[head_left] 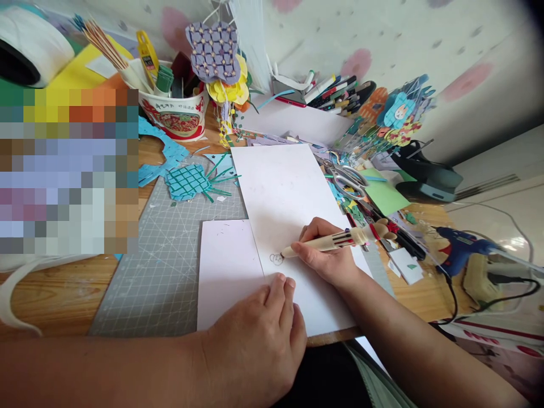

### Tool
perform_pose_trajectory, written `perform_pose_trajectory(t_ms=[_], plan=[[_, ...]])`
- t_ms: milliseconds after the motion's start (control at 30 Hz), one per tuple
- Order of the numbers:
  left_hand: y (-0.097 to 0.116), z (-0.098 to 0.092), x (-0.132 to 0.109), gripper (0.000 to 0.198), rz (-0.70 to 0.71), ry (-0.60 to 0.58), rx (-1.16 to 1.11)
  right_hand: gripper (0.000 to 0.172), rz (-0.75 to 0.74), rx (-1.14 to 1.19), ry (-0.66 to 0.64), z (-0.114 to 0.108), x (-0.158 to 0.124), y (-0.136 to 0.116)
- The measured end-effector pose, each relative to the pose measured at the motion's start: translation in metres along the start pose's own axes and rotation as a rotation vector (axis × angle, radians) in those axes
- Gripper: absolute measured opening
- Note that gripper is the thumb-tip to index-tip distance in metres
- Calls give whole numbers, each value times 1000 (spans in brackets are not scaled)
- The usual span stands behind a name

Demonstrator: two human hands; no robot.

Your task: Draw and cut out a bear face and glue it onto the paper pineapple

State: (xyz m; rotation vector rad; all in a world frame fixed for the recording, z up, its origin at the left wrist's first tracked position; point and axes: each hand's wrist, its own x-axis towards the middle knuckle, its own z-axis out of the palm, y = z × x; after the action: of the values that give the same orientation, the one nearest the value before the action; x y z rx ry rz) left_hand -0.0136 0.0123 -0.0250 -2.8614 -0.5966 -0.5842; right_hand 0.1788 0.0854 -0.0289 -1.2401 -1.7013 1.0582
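My right hand (pixel 325 255) is closed around a thick cream multicolour ballpoint pen (pixel 329 242) with a red and tan ornament on its top end. The pen's tip touches a white sheet of paper (pixel 289 192), at the edge of a small brown curly drawing (pixel 277 259). Lying on the lower part of that sheet is my left hand (pixel 263 328), fingers extended and holding nothing. Partly under the sheet, on its left, is another white sheet (pixel 225 266) with a few small dark marks near its top.
A grey cutting mat (pixel 165 272) lies beneath the papers. Beyond it are a blue woven paper piece (pixel 187 181), a paper tub of tools (pixel 178 116) and many pens (pixel 340 93). Scissors (pixel 348 180), a green sheet (pixel 385 191) and a blue glue gun (pixel 461 246) lie right.
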Motion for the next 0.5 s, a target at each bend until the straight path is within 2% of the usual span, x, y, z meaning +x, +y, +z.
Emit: perform_pose_trajectory(t_ms=[500], plan=[[1, 0, -1, 28, -10, 21, 9, 30, 3, 14, -9, 0, 1, 1]])
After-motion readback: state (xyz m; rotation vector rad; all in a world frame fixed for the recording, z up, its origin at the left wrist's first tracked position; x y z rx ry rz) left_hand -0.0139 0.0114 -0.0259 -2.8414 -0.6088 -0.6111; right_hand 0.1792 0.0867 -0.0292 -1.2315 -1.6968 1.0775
